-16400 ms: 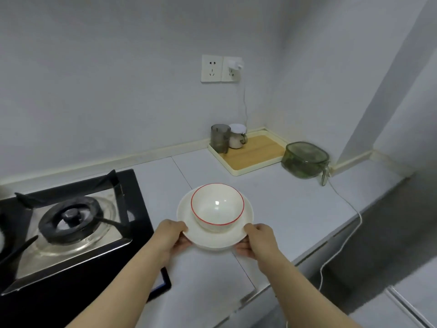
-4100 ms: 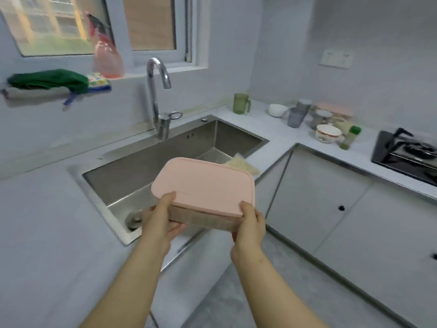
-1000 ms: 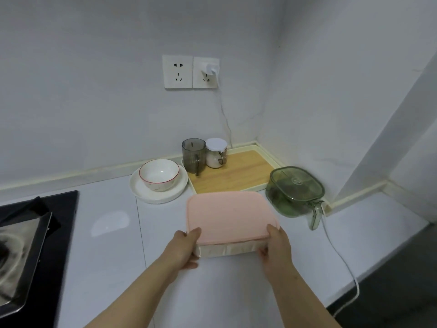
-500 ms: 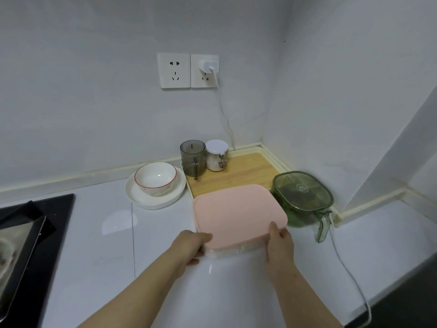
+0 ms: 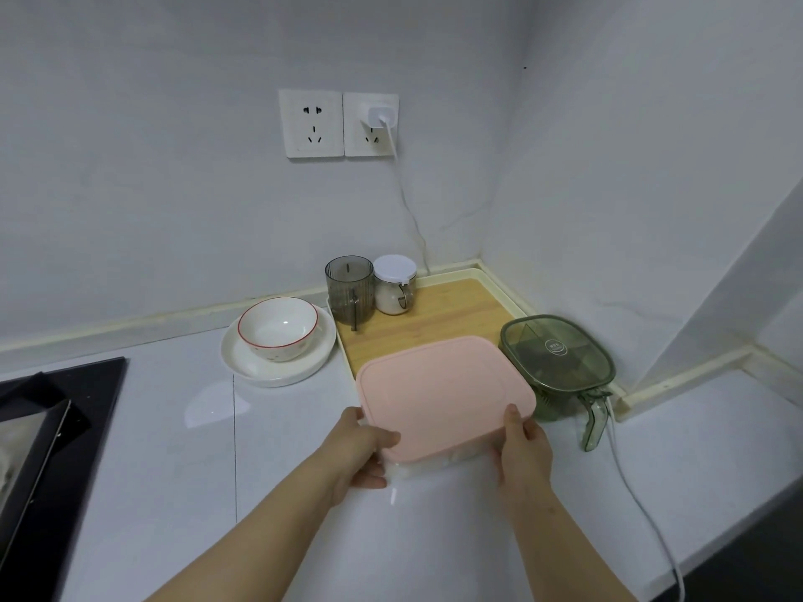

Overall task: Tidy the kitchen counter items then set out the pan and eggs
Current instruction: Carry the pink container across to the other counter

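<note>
A clear container with a pink lid (image 5: 443,391) sits low over the white counter, partly over the front edge of the wooden tray (image 5: 439,312). My left hand (image 5: 363,449) grips its near left corner, thumb on the lid. My right hand (image 5: 523,449) grips its near right corner, thumb on the lid edge. A red-rimmed white bowl (image 5: 278,328) stands on a white plate (image 5: 243,362) to the left of the tray.
A grey cup (image 5: 350,288) and a white-lidded jar (image 5: 394,284) stand at the tray's back. A green lidded container (image 5: 558,362) sits right of the pink one. A white cable (image 5: 630,484) runs from the wall socket (image 5: 339,123) over the counter edge. The stove (image 5: 43,427) is at far left.
Both hands have carried the pink-lidded container forward and down toward the tray, until it lies beside the green container. The view has moved closer to the corner.
</note>
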`<state>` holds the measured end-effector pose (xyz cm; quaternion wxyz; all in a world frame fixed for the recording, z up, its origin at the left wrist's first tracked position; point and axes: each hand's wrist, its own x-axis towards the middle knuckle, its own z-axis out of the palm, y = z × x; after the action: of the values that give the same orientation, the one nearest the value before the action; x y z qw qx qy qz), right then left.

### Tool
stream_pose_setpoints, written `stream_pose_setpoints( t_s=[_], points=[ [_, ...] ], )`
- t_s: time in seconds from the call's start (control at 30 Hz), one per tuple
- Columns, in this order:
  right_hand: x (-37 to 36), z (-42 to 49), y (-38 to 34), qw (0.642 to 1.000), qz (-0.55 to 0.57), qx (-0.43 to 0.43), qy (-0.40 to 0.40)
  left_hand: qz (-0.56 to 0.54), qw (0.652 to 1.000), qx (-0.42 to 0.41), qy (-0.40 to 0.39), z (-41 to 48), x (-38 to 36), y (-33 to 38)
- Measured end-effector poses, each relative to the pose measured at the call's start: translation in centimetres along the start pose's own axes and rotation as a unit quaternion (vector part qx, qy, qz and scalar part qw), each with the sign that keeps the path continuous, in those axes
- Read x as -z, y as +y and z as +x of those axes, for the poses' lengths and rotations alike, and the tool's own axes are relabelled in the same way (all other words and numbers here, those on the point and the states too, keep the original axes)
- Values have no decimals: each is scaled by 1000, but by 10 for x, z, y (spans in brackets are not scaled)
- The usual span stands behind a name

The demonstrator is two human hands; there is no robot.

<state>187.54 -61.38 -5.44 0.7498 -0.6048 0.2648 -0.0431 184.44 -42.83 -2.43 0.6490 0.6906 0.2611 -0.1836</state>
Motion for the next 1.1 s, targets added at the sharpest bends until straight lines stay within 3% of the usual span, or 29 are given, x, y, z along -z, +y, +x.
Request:
stream_pose_setpoints(
  t_s=[0.27,0.87,1.1],
  points=[
    [-1,-4,-6,998,50,-44,-10,-2,1000,-3,7,-2,1,-2],
    [-2,-17,-3,998,10,-68,7,-20,999,33,-6,0,1,-2],
    [-7,-40,11,994,-2,-106,2,-120,991,54,-30,-10,6,-10]
  ],
)
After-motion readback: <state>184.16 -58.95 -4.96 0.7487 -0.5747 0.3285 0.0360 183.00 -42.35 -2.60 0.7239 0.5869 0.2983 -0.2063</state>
